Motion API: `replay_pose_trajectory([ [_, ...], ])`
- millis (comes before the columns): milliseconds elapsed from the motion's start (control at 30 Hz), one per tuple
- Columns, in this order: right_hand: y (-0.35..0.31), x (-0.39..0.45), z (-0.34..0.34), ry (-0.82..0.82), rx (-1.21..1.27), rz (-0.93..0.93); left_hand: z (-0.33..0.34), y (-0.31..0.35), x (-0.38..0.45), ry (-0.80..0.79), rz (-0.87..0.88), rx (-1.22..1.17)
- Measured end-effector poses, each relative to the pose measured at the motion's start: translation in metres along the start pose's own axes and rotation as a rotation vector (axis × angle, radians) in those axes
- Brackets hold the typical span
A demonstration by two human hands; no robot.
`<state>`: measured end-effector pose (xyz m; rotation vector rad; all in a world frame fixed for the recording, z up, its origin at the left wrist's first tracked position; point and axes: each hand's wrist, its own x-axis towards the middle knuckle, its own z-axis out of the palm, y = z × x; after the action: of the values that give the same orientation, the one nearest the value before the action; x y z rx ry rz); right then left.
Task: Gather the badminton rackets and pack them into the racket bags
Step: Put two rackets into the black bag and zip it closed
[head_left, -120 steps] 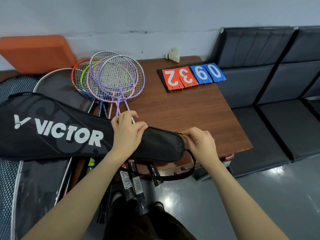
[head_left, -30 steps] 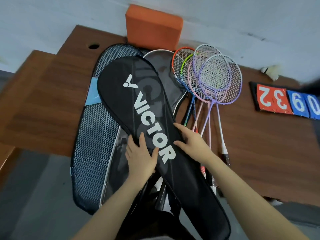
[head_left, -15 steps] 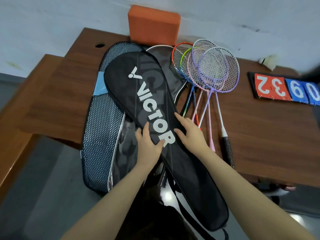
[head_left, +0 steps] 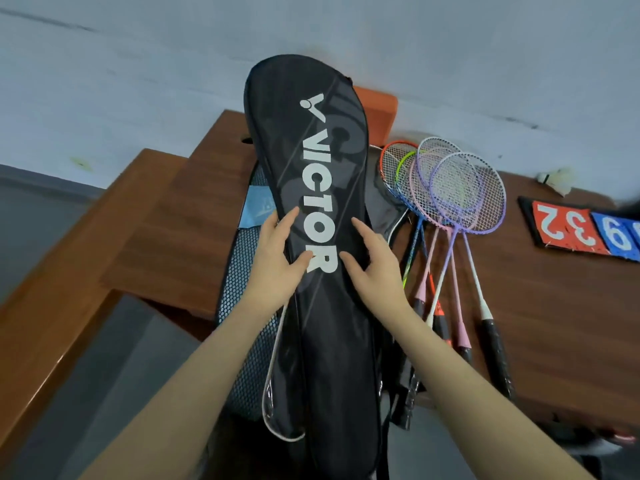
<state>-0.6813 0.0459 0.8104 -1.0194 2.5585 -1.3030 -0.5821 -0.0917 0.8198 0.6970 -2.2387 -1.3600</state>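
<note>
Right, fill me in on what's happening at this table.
A person holds a black Victor racket bag lifted on end between both hands, left hand and right hand gripping its sides. Several coloured rackets lie loose on the wooden table, not yet packed. A mesh bag lies underneath.

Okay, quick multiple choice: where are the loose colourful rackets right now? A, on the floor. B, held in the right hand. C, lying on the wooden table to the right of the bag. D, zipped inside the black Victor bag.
C: the rackets lie fanned out on the table, right of the black bag that both the left hand and the right hand hold.
</note>
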Motion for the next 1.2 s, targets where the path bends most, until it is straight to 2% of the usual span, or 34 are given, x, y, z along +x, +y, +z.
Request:
replay_pose_trajectory([
  [233,-0.059,0.065,0.101,0.067,0.056,0.110,-0.097,-0.049,0.080,-0.048,0.050,0.064],
  [500,-0.109,0.115,0.222,0.088,0.072,0.254,-0.185,-0.136,0.156,-0.170,-0.019,0.201],
  [667,-0.112,0.140,0.261,-0.040,-0.025,0.278,-0.200,-0.177,0.181,-0.187,-0.112,0.245],
  [900,-0.088,0.151,0.288,-0.225,-0.292,0.292,-0.191,-0.216,0.194,-0.181,-0.234,0.291],
  [1000,-0.081,0.149,0.299,-0.286,-0.454,0.263,-0.192,-0.233,0.189,-0.234,-0.206,0.425],
  [1067,-0.078,0.146,0.303,-0.292,-0.521,0.279,-0.192,-0.245,0.182,-0.269,-0.128,0.554],
  [1200,-0.074,0.143,0.300,-0.260,-0.516,0.256,-0.189,-0.247,0.175,-0.263,-0.014,0.684],
])
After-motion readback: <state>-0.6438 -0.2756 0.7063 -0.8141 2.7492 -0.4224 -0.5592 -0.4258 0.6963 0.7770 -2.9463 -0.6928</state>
